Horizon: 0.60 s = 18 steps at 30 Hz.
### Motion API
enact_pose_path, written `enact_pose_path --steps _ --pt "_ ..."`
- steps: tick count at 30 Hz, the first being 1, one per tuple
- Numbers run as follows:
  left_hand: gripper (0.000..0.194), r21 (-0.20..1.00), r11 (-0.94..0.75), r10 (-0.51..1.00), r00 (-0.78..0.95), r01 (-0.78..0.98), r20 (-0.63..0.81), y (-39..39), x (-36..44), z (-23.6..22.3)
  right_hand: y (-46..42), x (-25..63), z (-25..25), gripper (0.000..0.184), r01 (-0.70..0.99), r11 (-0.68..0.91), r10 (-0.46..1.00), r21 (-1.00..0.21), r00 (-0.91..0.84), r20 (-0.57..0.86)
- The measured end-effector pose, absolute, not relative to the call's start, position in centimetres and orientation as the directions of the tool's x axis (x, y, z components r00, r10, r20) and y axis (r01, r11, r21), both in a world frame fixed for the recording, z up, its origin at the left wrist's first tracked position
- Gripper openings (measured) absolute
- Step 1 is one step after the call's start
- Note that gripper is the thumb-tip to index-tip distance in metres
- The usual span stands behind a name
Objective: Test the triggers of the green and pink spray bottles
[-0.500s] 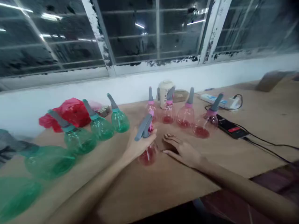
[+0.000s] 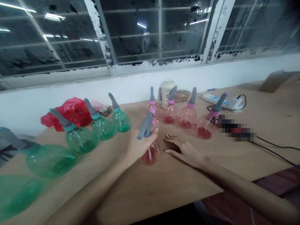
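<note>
Around the neck of a pink spray bottle (image 2: 149,155) with a grey trigger head, my left hand (image 2: 140,145) is closed. That bottle stands upright on the wooden table (image 2: 131,193). To its right, my right hand (image 2: 186,150) rests on the tabletop, fingers stretched out and holding nothing. Behind my hands are more pink spray bottles, among them one (image 2: 187,117) in the middle and one (image 2: 203,126) at the right end. Several green spray bottles line the left side, such as one (image 2: 81,139) beyond my left forearm and a nearer one (image 2: 51,161).
A red plastic bag (image 2: 75,112) lies against the wall. At the back stands a cream cup (image 2: 167,93). A white power strip (image 2: 222,101) with a plugged-in charger is at the right, near a blurred-out object (image 2: 236,129) with black cables. A cardboard piece (image 2: 273,81) sits far right.
The view has shifted slightly and become sharper. My left hand keeps its hold on the pink spray bottle, and my right hand stays in nearly the same spot on the table.
</note>
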State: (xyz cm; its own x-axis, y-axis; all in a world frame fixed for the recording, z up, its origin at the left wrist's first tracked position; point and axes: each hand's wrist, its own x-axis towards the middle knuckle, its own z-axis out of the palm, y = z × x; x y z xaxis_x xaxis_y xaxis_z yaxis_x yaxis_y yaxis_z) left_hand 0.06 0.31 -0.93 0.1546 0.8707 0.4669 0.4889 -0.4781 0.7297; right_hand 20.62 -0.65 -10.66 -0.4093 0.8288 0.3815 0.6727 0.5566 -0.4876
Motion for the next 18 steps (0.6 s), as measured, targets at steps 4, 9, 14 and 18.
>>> enact_pose_path --steps 4,9,14,18 --pt "0.01 0.725 -0.481 0.869 0.157 0.493 0.469 0.23 0.13 -0.71 -0.5 20.66 -10.76 0.046 0.662 0.559 0.827 -0.499 -0.4 0.395" --pt "0.011 0.715 -0.493 0.86 0.153 0.497 0.487 0.24 0.09 -0.81 -0.59 20.67 -10.54 0.046 0.664 0.563 0.825 -0.491 -0.419 0.38" --pt "0.01 0.716 -0.477 0.87 0.158 0.509 0.467 0.22 -0.03 -0.89 -0.69 20.6 -10.36 0.045 0.665 0.56 0.827 -0.493 -0.418 0.376" --pt "0.011 0.731 -0.435 0.892 0.14 0.525 0.431 0.21 0.01 -0.75 -0.74 20.57 -10.37 0.046 0.666 0.558 0.829 -0.495 -0.411 0.38"
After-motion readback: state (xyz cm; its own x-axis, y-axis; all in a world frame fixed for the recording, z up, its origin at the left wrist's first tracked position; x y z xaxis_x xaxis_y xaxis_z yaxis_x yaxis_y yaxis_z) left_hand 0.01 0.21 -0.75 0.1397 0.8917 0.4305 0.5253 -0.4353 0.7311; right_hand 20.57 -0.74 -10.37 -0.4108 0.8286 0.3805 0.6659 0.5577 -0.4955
